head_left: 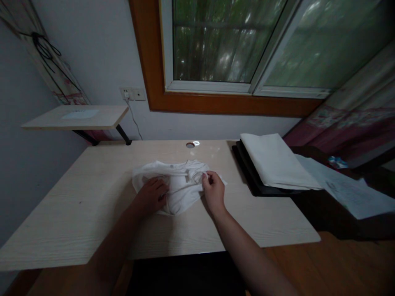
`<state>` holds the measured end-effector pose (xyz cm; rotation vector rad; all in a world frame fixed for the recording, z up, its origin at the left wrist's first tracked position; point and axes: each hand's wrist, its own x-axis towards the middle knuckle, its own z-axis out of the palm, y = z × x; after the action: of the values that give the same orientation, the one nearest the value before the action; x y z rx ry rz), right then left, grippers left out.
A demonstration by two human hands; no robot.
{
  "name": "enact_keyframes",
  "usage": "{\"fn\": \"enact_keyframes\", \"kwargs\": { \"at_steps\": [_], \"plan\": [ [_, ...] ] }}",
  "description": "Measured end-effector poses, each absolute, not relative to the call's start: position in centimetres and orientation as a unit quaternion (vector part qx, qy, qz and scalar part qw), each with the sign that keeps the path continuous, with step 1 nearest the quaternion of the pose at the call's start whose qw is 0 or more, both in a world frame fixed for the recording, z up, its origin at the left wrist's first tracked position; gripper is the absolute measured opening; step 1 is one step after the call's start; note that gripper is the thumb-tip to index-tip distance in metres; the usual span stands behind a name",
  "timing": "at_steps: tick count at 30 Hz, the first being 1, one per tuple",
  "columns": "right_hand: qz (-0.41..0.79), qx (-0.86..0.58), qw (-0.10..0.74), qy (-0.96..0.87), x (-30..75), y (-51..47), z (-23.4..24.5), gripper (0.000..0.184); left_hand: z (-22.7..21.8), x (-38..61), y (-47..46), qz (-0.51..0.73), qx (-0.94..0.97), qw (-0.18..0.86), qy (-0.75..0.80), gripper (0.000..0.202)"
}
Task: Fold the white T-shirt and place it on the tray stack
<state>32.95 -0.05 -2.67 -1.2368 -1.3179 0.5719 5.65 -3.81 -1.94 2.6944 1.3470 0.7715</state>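
Note:
A crumpled white cloth garment (pixel 179 193) lies bunched on the light wooden desk (pixel 77 218), with a small dark mark near its far edge. My right hand (pixel 213 190) pinches a gathered fold at its right end between thumb and fingers. On the garment's left part is my left hand (pixel 152 193), its fingers curled into the cloth and its fingertips partly hidden. The folds cover much of the garment's shape, so I cannot tell its exact kind.
At the right, a folded white cloth (pixel 274 162) sits on a black flat item (pixel 247 172). Papers (pixel 352 189) lie beyond it. A raised shelf (pixel 77 117) stands at the back left, near a wall socket (pixel 132 93). A cable hole (pixel 190 145) is near the desk's back edge.

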Motion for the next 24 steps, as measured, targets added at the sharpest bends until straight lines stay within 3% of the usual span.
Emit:
{"fn": "enact_keyframes", "kwargs": {
  "at_steps": [5,9,13,18,24],
  "plan": [
    [0.399,-0.458,0.717,-0.342,33.2,0.5,-1.8,0.024,-2.4,5.0,-3.4,0.248,0.859,-0.041,0.446,0.015],
    [0.382,-0.410,0.775,-0.292,33.0,0.7,-1.3,0.025,-2.9,4.5,-3.1,0.312,0.824,-0.073,0.467,0.011],
    [0.337,-0.407,0.767,-0.363,32.9,0.2,-1.2,0.029,-3.0,4.1,-3.1,0.406,0.760,-0.063,0.504,0.009],
    [0.238,-0.383,0.596,-0.665,32.1,-1.1,-2.0,0.008,-2.5,4.4,-3.6,0.432,0.760,-0.065,0.482,0.007],
    [0.180,-0.329,0.350,-0.859,29.9,-2.0,-3.2,0.038,-2.2,5.0,-3.9,0.425,0.796,-0.117,0.416,0.014]
  ]
}}
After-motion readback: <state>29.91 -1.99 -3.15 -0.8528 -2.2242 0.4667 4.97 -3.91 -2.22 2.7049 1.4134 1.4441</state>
